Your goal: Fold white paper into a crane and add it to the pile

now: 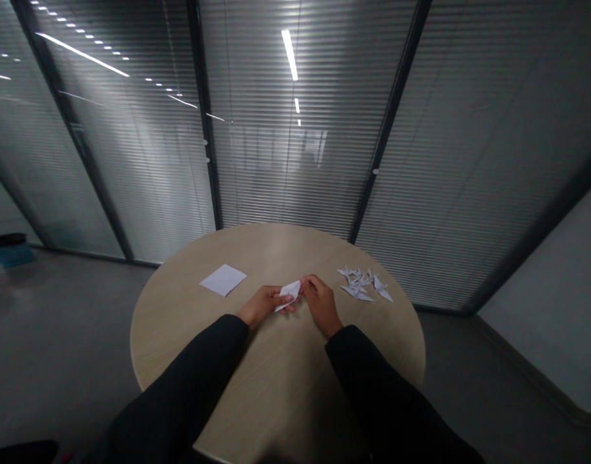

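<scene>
A small folded piece of white paper (290, 292) is held between my two hands above the middle of the table. My left hand (265, 305) is closed on its left side, thumb on top and fingers underneath. At its upper right corner, my right hand (319, 301) pinches the paper with the fingertips. To the left lies a flat stack or sheet of white square paper (223, 280). Several folded white paper cranes (357, 283) lie in a loose pile to the right of my right hand.
The round wooden table (276, 245) stands close to a glass partition with blinds (295, 174). Its curved edge surrounds the work. A blue bin with a black rim (9, 251) is on the floor at far left.
</scene>
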A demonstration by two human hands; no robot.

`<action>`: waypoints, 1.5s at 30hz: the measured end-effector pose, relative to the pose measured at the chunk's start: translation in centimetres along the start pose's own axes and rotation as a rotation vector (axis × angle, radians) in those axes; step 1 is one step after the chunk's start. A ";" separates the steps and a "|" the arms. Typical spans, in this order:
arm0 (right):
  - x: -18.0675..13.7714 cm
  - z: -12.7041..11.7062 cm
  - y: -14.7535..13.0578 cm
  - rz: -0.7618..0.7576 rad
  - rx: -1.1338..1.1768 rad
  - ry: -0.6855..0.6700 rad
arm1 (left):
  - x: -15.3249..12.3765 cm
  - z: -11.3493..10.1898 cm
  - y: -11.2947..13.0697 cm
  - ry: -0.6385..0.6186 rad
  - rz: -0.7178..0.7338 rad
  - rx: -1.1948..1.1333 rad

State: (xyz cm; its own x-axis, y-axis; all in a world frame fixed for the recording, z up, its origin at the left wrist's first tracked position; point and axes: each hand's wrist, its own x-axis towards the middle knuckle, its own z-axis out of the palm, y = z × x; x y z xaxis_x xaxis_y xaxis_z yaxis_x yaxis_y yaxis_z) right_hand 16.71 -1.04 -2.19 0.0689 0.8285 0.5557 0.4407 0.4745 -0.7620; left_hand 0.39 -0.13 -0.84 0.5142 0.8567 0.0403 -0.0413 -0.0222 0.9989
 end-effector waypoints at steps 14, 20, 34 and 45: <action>-0.2 0.9 0.4 -0.059 -0.239 0.095 | -0.4 0.8 0.4 -0.055 -0.014 -0.071; -0.1 1.2 1.0 -0.060 -0.209 0.049 | -0.3 1.2 0.1 -0.008 -0.042 -0.111; -0.2 0.9 0.0 0.040 0.018 -0.050 | -0.4 1.3 -0.2 0.084 -0.066 -0.228; -0.3 0.7 -1.1 0.333 0.485 -0.214 | -0.2 1.2 -0.7 0.121 -0.023 -0.171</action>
State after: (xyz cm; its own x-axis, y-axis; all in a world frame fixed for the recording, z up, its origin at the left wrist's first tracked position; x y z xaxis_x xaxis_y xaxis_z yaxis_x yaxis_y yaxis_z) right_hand 15.60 -1.57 -1.75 -0.0702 0.9726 0.2217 -0.0339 0.2198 -0.9750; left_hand 1.34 -0.90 -1.51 0.4107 0.9118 0.0044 -0.1809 0.0767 0.9805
